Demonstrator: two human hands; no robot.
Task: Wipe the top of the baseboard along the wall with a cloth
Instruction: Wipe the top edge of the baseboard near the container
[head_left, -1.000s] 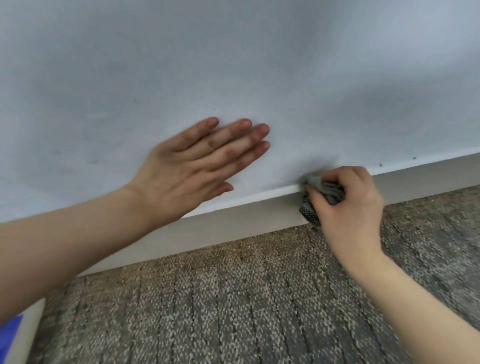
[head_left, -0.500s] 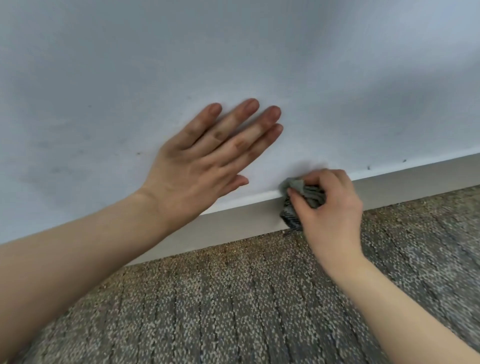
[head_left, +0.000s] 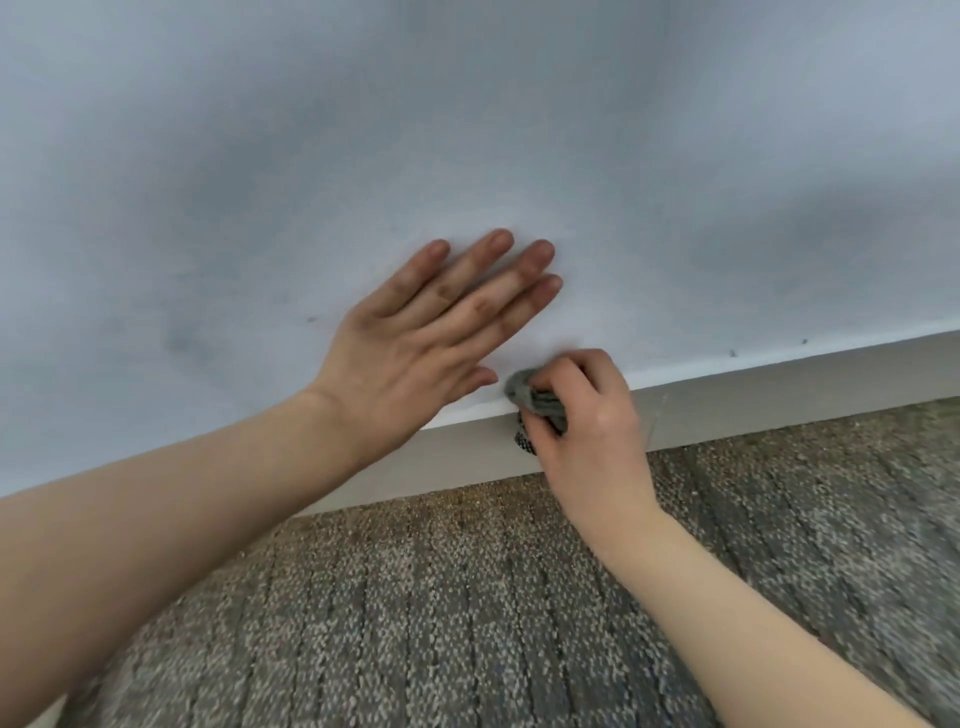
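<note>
A pale baseboard (head_left: 779, 395) runs along the foot of the white wall (head_left: 467, 130), sloping up to the right in the head view. My right hand (head_left: 587, 415) grips a bunched grey cloth (head_left: 530, 400) and holds it against the baseboard's top edge. A patterned corner of the cloth hangs down over the baseboard's face. My left hand (head_left: 436, 332) lies flat on the wall with straight fingers, its thumb just left of the cloth.
Grey-brown patterned carpet (head_left: 467, 597) covers the floor below the baseboard. A few small dark specks (head_left: 732, 353) mark the wall just above the baseboard to the right of my right hand.
My right hand has slid the cloth leftward along the baseboard's top, closing the gap to my left thumb. The left hand stays flat on the wall.
</note>
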